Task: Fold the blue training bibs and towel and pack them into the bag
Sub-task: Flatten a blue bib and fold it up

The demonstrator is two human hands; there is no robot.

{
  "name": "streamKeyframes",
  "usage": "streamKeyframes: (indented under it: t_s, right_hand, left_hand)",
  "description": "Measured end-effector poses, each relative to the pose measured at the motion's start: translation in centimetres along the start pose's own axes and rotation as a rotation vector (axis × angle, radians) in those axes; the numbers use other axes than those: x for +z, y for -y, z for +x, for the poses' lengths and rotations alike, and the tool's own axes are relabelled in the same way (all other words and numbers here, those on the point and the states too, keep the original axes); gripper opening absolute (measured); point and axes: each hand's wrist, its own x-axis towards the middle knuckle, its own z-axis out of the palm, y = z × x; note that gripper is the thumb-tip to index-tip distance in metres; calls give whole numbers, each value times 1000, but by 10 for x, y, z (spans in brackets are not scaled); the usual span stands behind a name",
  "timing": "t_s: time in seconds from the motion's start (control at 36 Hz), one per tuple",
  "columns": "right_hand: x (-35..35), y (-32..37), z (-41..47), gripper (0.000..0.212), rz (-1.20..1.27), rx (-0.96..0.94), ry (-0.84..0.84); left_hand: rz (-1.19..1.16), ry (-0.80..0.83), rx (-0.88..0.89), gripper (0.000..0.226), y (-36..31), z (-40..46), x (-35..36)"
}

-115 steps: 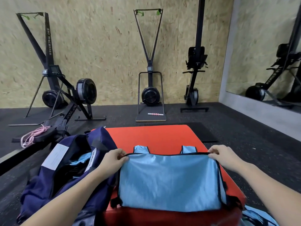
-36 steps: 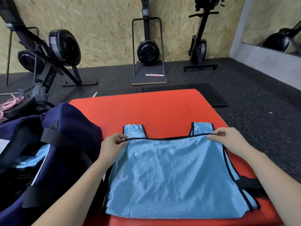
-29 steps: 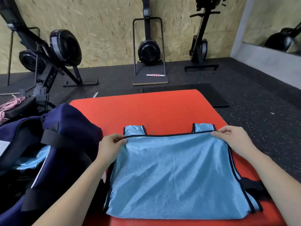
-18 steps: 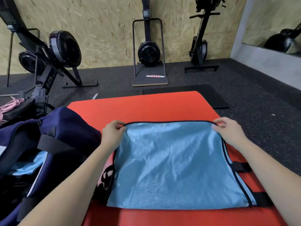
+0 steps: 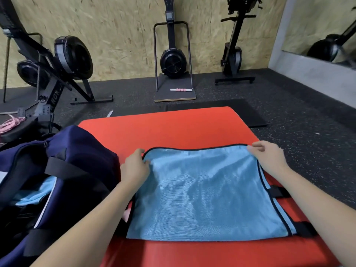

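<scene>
1. I see a light blue training bib (image 5: 202, 193) lying flat on a red mat (image 5: 173, 128), near the edge of the mat closest to me; its edges have a dark trim

2. The left hand (image 5: 134, 166) is at the far left corner of the bib. Its fingers are curled and the thumb lies on top of the cloth, so I say this grip pinches the corner of the bib

3. The right hand (image 5: 267, 157) is at the far right corner of the bib. Its fingers are bent over the dark trim and hold the edge, so this grip also pinches the bib

4. Between the two hands the far edge of the bib runs almost straight, and the cloth shows some soft wrinkles in the middle

5. On the right side of the bib two black straps (image 5: 279, 192) come out from under the cloth and lie on the mat

6. A dark blue bag (image 5: 77, 155) stands on the left, just beside the bib and partly on the mat. It is open, and inside I see light blue cloth (image 5: 36, 193); I cannot tell if this is a bib or the towel

7. Behind the mat, on the dark floor (image 5: 300, 135), stand black exercise machines (image 5: 173, 60) against a wooden board wall (image 5: 119, 35)

8. A pink rope (image 5: 9, 125) lies at the far left edge of the view
</scene>
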Motion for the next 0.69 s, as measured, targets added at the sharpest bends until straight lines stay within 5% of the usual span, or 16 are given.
streamKeyframes:
  t_s: [0.08,0.28,0.42,0.5,0.56,0.69]
  right_hand:
    - [8,6,-24,51,-165,-48,54]
    - [51,16,-140,70,-367,-311,352]
    - [60,5,-184,134,-564,-344,399]
    - [48,-15,-182,135,-666,-272,334]
    - [35,-25,-174,134,-712,-209,282]
    - [25,-37,-167,81,-718,-187,280]
  left_hand:
    - [256,48,47,43,-11,-27,2]
    - [172,225,397,43,-29,-129,29]
    - [292,328,441,87,-20,-172,34]
    - [339,315,311,102,3,-169,20]
    - [377,265,232,92,22,-162,8]
    - [323,285,192,72,45,-153,1]
